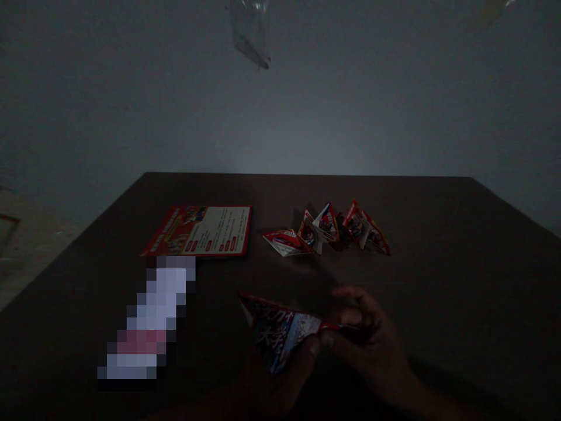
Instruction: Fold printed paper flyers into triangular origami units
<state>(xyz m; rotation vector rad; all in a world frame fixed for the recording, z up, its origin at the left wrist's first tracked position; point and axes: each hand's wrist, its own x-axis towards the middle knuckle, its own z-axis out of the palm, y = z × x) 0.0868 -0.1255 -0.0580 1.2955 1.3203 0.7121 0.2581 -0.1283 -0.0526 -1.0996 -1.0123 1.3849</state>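
A folded piece of printed paper (pixel 280 330), triangular with white characters on a dark ground and a red edge, is held above the front of the table. My left hand (pixel 284 374) grips its lower right part, thumb on top. At its narrow right end, my right hand (pixel 366 339) pinches the paper between thumb and curled fingers. Several folded triangular paper pieces (pixel 326 228), red and white, stand and lean in a row farther back. The scene is dim, and the left hand's fingers are mostly hidden.
At the back left lies a red and white printed booklet (pixel 214 231). In front of it a long pale object (pixel 149 318) is blurred by pixelation. A clear plastic bag (pixel 249 32) is on the grey wall behind the dark table (pixel 438 234).
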